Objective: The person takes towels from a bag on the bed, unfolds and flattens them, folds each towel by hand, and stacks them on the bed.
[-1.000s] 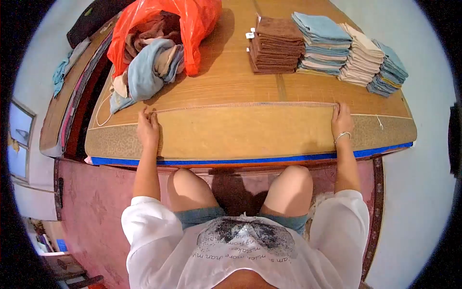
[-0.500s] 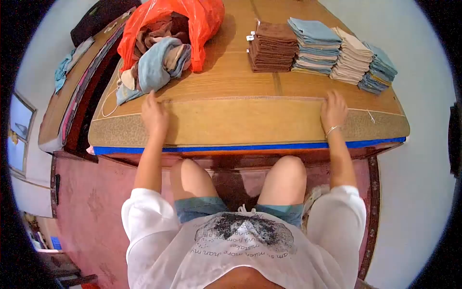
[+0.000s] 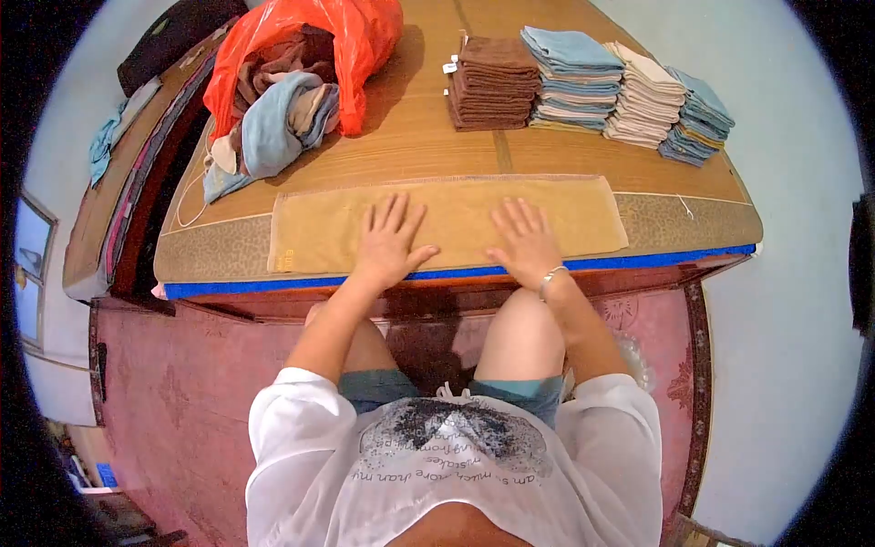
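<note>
A long folded yellow cloth (image 3: 465, 214) lies flat along the front edge of the mat-covered bed. My left hand (image 3: 390, 244) rests on it left of the middle, palm down with fingers spread. Right of the middle, my right hand (image 3: 527, 242), a bracelet at its wrist, also lies flat on the cloth with its fingers apart. Both thumbs point inward, and a strip of cloth shows between the hands. Small lettering is visible at the cloth's lower left corner.
A red plastic bag (image 3: 365, 55) at the back left spills crumpled cloths (image 3: 273, 128). Further right stand folded stacks: brown (image 3: 494, 84), blue (image 3: 572, 77), cream (image 3: 644, 96) and another blue one (image 3: 697, 114). A white string (image 3: 685, 208) lies near the right edge.
Both hands have left the cloth's two ends and moved inward onto its surface, with fingers now spread flat. The cloth's ends are uncovered. The whole view has shifted slightly.
</note>
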